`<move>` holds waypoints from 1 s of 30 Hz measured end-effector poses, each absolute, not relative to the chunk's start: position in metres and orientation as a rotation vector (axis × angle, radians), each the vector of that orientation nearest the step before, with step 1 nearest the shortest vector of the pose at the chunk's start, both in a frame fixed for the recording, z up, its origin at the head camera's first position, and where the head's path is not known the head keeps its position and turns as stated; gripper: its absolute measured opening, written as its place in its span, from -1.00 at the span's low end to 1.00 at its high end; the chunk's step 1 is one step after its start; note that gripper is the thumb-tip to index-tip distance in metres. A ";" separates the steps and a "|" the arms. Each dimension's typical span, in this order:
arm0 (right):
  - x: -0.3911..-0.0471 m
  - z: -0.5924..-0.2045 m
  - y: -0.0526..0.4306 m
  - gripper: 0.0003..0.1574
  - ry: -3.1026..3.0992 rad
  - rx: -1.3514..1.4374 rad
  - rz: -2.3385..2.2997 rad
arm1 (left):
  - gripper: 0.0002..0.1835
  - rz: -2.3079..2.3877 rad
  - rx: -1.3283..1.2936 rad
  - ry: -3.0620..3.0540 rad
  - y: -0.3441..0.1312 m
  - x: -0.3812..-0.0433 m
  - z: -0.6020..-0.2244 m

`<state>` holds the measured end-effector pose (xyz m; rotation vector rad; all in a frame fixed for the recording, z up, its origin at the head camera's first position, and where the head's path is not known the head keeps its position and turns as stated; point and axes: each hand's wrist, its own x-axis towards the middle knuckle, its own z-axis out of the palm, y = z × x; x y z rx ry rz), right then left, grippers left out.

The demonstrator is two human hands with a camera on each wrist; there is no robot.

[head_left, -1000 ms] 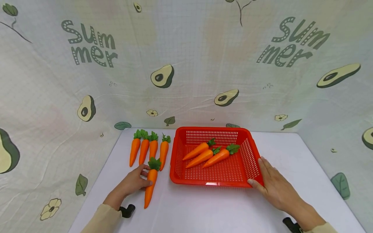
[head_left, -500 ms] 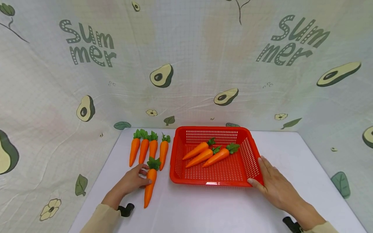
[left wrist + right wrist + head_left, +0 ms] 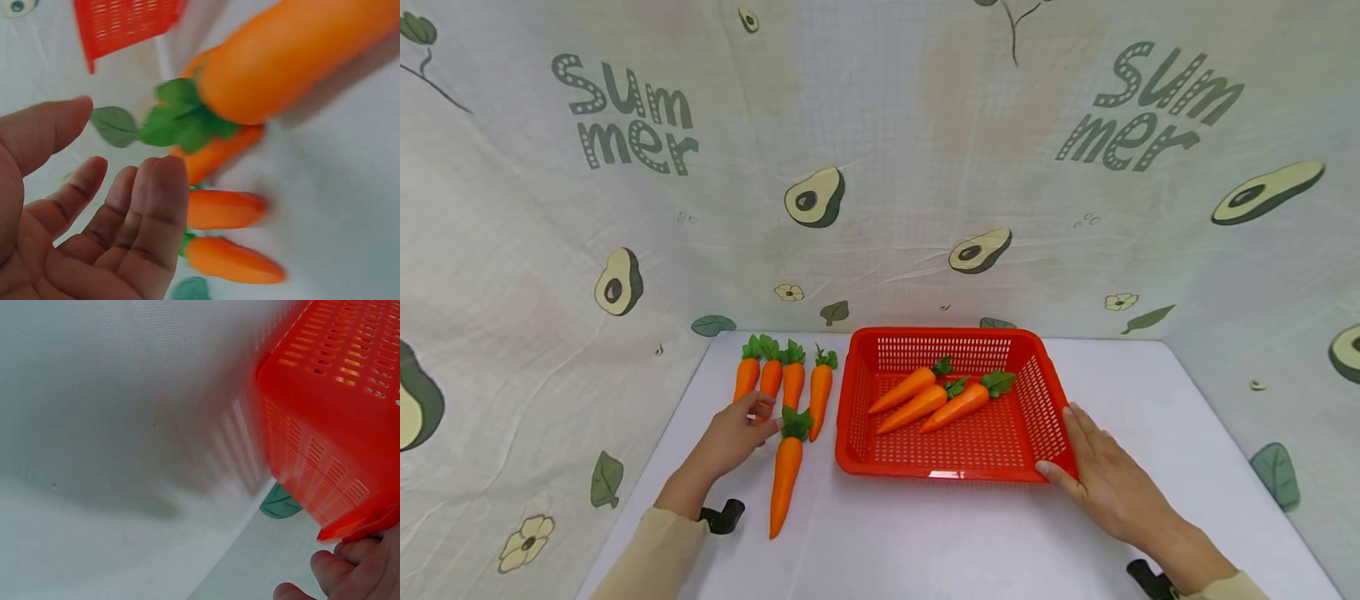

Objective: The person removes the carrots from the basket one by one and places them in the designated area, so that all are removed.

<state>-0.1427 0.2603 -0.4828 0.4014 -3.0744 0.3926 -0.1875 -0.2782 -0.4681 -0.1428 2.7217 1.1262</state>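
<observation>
My left hand (image 3: 726, 437) hovers over the left carrots with fingers loosely bent, gripping nothing. Its thumb is close to the leafy top of the nearest carrot (image 3: 786, 487), which lies alone in front; whether they touch I cannot tell. In the left wrist view, a gap separates thumb and fingers beside that carrot (image 3: 294, 56). Behind, several carrots stand in a row, such as the rightmost one (image 3: 821, 400); the hand partly covers two of them. My right hand (image 3: 1108, 487) rests against the right side of the red basket (image 3: 955, 473), fingers straight along its wall, thumb at the front corner.
Inside the basket lie three carrots (image 3: 913, 408), leaves to the right. The white table (image 3: 925, 542) meets a printed cloth backdrop (image 3: 895, 167) at the back and sides. A black wrist camera (image 3: 724, 517) sits at my left wrist.
My left hand has let go of the front carrot and moved up and slightly left toward the row behind. That carrot stays in place. The right hand and basket have not moved.
</observation>
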 end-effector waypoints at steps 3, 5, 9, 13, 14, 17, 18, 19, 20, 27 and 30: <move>-0.142 -0.482 0.259 0.33 -3.084 0.393 0.391 | -0.52 1.092 -0.105 2.806 -0.272 -0.197 -0.451; -0.143 -0.482 0.259 0.34 -3.086 0.389 0.382 | -0.55 1.074 -0.052 2.864 -0.263 -0.203 -0.437; -0.143 -0.482 0.259 0.35 -3.097 0.373 0.370 | -0.59 1.032 0.104 2.914 -0.233 -0.216 -0.407; -0.141 -0.481 0.259 0.35 -3.100 0.369 0.376 | -0.63 0.977 0.277 2.920 -0.195 -0.228 -0.384; -0.141 -0.480 0.258 0.35 -3.100 0.369 0.378 | -0.64 0.962 0.316 2.920 -0.185 -0.232 -0.380; -0.141 -0.480 0.259 0.34 -3.092 0.369 0.378 | -0.64 0.899 0.439 2.918 -0.154 -0.242 -0.371; -0.141 -0.479 0.259 0.33 -3.090 0.369 0.378 | -0.64 0.871 0.477 2.915 -0.144 -0.245 -0.369; -0.141 -0.479 0.260 0.33 -3.087 0.368 0.378 | -0.63 0.842 0.504 2.913 -0.134 -0.249 -0.368; -0.141 -0.479 0.260 0.32 -3.086 0.369 0.380 | -0.63 0.815 0.538 2.909 -0.124 -0.253 -0.368; -0.143 -0.477 0.260 0.31 -3.085 0.371 0.365 | -0.61 0.660 0.677 2.839 -0.065 -0.273 -0.378; -0.143 -0.475 0.259 0.31 -3.092 0.362 0.365 | -0.57 0.584 0.708 2.815 -0.041 -0.280 -0.389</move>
